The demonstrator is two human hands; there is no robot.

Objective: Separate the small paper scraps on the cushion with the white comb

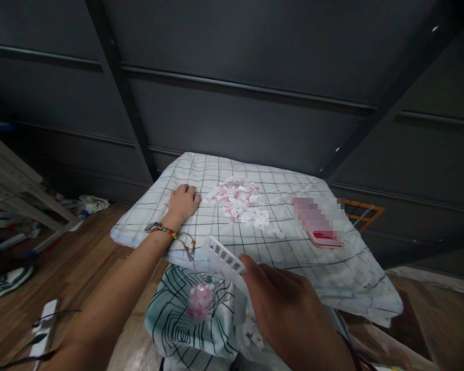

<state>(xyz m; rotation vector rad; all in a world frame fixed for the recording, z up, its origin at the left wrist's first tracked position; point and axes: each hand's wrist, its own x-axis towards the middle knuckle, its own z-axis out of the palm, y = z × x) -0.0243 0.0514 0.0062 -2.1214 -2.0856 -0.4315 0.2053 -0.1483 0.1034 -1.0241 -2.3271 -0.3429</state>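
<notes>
My left hand [183, 202] lies on the white checked cloth [201, 175], palm down, with its fingers out and nothing in them. To its right, a loose heap of small white and pink paper scraps [239, 201] spreads over the cloth. My right hand [290, 309] grips the rim of a white slotted plastic basket [226, 256] at the near edge; the hand hides much of it. A blurred pink clump [200, 299] shows in front of the green patterned fabric [170, 314]; I cannot tell whether it rests there.
A pink phone [319, 224], partly pixelated, lies on the right of the cloth. Behind stands a dark metal panel wall [232, 118]. On the floor at left are a white power strip [44, 330] with cables and a shoe [10, 283].
</notes>
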